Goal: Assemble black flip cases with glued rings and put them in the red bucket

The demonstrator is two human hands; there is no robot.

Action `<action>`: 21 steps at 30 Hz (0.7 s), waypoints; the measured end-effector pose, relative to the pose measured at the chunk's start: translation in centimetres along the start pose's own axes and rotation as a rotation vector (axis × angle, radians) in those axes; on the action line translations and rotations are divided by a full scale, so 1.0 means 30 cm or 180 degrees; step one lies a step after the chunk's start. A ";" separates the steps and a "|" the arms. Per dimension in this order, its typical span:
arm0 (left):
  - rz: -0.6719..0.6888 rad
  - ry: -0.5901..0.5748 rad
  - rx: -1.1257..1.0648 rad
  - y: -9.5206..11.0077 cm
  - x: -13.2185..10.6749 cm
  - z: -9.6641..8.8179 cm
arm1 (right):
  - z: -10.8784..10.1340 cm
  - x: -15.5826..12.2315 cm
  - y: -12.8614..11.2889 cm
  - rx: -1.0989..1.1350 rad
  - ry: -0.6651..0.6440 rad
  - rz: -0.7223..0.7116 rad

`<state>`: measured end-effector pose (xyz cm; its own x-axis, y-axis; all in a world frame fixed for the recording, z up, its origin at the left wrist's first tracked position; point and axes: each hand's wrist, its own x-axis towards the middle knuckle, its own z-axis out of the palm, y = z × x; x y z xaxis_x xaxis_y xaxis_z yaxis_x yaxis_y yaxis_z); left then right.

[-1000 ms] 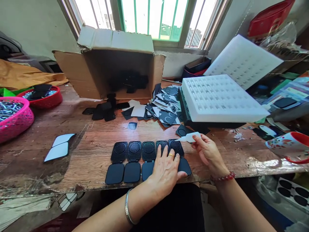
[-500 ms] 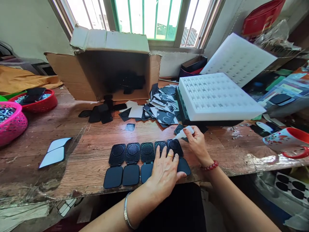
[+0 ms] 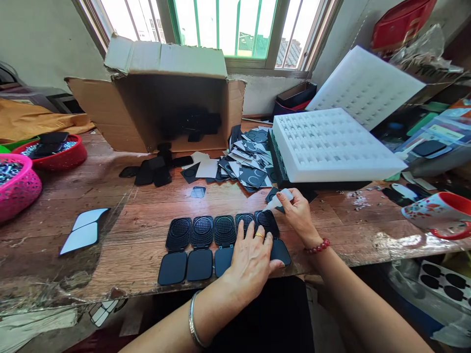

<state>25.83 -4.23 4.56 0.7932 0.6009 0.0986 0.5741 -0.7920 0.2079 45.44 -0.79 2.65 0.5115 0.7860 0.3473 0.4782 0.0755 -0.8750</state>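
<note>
A row of several open black hinged cases [image 3: 200, 245] lies near the front edge of the wooden table [image 3: 147, 211]. My left hand [image 3: 252, 260] rests flat on the right-hand cases, fingers spread, a ring on one finger. My right hand [image 3: 300, 213] pinches a small white glue bottle [image 3: 280, 199], its nozzle pointing left and down at the top of the rightmost case [image 3: 268, 221]. A red bead bracelet is on my right wrist.
An open cardboard box [image 3: 162, 103] with black parts stands at the back. A heap of black and white cards [image 3: 246, 164] lies by a white foam tray [image 3: 329, 144]. Pink basket [image 3: 16, 184] and red basket [image 3: 55, 149] at left. Two mirror pieces [image 3: 84, 230]. A mug [image 3: 439, 213] at right.
My right hand with the glue bottle has moved left and away from me, bringing the nozzle to the rightmost case. My left hand has stayed on the cases.
</note>
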 end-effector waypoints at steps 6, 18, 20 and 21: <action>-0.0030 -0.0062 -0.0016 0.002 0.003 -0.004 | 0.003 -0.002 -0.017 -0.0033 0.0031 -0.0027; -0.0074 -0.0158 -0.0043 0.004 0.008 -0.011 | 0.001 -0.006 -0.038 -0.0146 0.0051 -0.0106; -0.0075 -0.0148 -0.0047 0.004 0.007 -0.010 | -0.007 -0.009 -0.046 -0.0229 0.0066 -0.0148; -0.0076 -0.0144 -0.0053 0.003 0.007 -0.009 | -0.013 -0.011 -0.051 -0.0284 0.0084 -0.0168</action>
<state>26.00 -4.16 4.86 0.7879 0.6138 0.0494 0.5898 -0.7753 0.2259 44.83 -1.41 4.03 0.5019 0.7658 0.4020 0.5661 0.0605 -0.8221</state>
